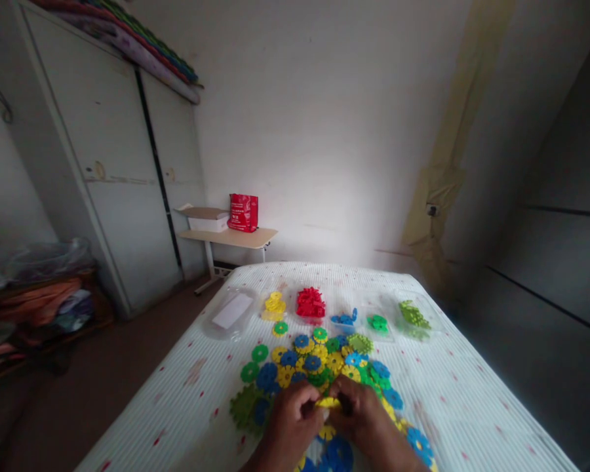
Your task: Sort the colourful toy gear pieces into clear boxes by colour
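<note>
My left hand [295, 416] and my right hand [358, 410] meet over a spread of plastic gear-like discs near the front of the table. Pinched between both hands is a yellow notched disc [328, 402], its far side partly covered by fingers. Around and below the hands lie blue discs [268, 378], green discs [250, 372] and yellow discs [334, 361], some overlapping or joined. A large olive-green gear piece [244, 410] lies left of my left hand. Parts of the pile beneath my hands are hidden.
Along the far side stand clear trays with yellow pieces [274, 303], red pieces [310, 303], blue pieces [345, 318], green pieces [378, 323] and lime pieces [413, 314]. A clear tray at left holds a white card [233, 310]. Behind, a side table [236, 237] carries a red bag [244, 213].
</note>
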`<state>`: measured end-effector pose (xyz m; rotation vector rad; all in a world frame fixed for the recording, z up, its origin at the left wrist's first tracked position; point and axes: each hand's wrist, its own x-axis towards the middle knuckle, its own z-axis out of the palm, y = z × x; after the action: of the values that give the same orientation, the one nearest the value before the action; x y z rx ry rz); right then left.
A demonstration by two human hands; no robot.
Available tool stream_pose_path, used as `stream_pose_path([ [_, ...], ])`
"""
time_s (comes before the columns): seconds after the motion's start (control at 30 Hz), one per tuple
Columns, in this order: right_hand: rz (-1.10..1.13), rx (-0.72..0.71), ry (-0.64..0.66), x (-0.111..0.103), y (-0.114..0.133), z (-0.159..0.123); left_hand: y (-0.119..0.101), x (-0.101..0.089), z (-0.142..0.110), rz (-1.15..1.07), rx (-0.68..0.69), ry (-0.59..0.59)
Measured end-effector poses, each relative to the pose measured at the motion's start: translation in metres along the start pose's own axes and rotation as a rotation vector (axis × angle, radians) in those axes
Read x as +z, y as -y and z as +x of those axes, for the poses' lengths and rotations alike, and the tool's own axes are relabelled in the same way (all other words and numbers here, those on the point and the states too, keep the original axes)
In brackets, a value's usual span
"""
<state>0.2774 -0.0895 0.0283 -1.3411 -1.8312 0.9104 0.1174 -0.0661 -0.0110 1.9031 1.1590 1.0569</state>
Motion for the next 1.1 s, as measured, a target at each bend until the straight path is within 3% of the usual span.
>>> stream_pose_path([
  [0.13,0.074,0.032,0.002,-0.009,-0.005,0.000,0.004,-0.017,0.011,-0.037,-0.097,-0.009],
  [0.23,0.096,0.053,-0.061,-0.019,-0.020,0.002,-0.001,-0.051,0.048,-0.023,-0.154,-0.119],
  [0.33,0.030,0.059,-0.147,-0.026,-0.030,0.003,-0.011,-0.089,0.094,0.033,-0.187,-0.302],
  [0.47,-0.003,0.063,-0.261,-0.032,-0.028,-0.001,-0.017,-0.114,0.125,0.076,-0.158,-0.379],
  [0.57,0.049,0.081,-0.363,-0.040,-0.028,-0.003,-0.007,-0.115,0.119,0.101,-0.159,-0.389],
  [0.73,0.075,0.159,-0.483,-0.071,-0.039,-0.008,0.029,-0.105,0.075,0.206,-0.173,-0.352],
  [0.8,0.047,0.196,-0.433,-0.085,-0.043,-0.014,0.042,-0.100,0.054,0.240,-0.175,-0.356],
  [0.9,-0.063,0.212,-0.213,-0.098,-0.048,-0.026,0.050,-0.092,0.028,0.237,-0.154,-0.340],
  [1.0,-0.187,0.199,-0.062,-0.096,-0.049,-0.035,0.049,-0.087,0.016,0.225,-0.151,-0.307],
  [1.1,-0.366,0.192,-0.048,-0.082,-0.044,-0.036,0.046,-0.086,0.014,0.258,-0.126,-0.321],
])
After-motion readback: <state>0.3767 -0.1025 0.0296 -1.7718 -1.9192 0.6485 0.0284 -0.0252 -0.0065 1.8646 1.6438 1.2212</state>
